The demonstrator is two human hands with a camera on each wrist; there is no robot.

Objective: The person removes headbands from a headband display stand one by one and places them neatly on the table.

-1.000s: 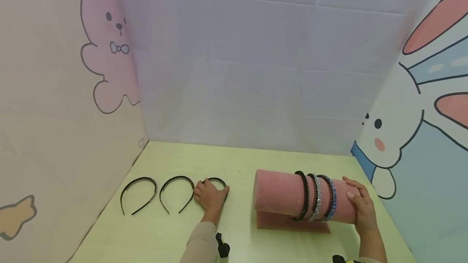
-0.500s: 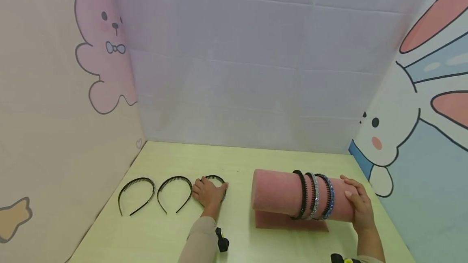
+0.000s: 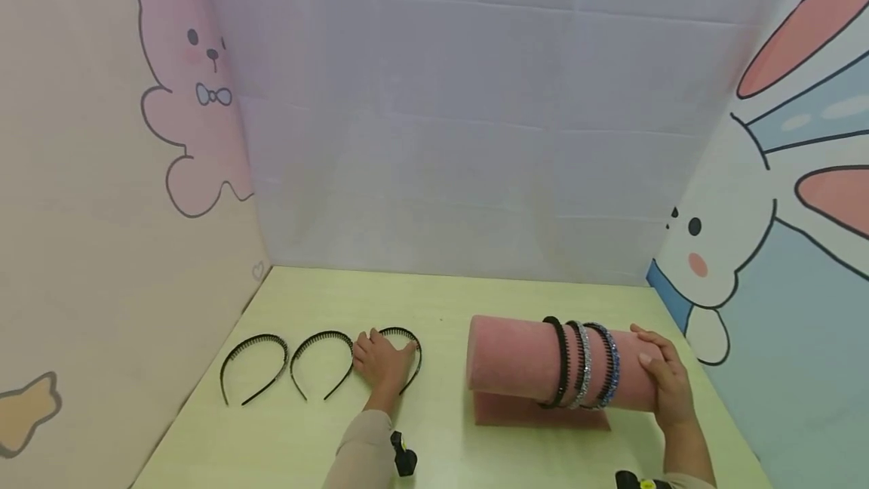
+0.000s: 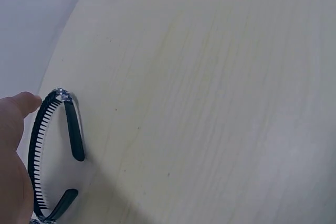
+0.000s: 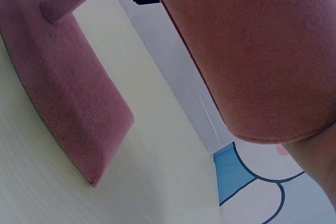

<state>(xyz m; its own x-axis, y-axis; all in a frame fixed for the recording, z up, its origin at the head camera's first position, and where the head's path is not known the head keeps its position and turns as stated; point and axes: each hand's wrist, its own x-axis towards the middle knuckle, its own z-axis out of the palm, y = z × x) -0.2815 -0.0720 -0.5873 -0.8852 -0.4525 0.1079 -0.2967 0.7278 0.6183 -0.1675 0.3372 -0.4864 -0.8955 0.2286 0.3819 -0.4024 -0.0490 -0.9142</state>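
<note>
My left hand [image 3: 383, 361] lies over a black toothed headband [image 3: 416, 345], covering its left side. In the left wrist view the thumb tip is right at the edge of this headband [image 4: 35, 156], which has sparkly trim; my other fingers are hidden there. On the right, a pink velvety headband holder [image 3: 512, 357] carries a black headband [image 3: 565, 361], a silver glittery headband [image 3: 588, 364] and a blue glittery headband [image 3: 613, 364]. My right hand [image 3: 672, 387] grips the holder's right end, fingers over the top and thumb at the front.
Two more black headbands lie left of my left hand: a middle headband [image 3: 319, 338] and a far-left headband [image 3: 254, 340]. The holder's pink base [image 3: 536, 413] stands on the pale table [image 3: 434, 444]. Cartoon-printed walls [image 3: 726, 270] close in the sides and a plain sheet [image 3: 407, 134] the back.
My left hand has shifted slightly left, showing more of the headband's right side. The right hand still grips the holder. The view has tilted a little.
</note>
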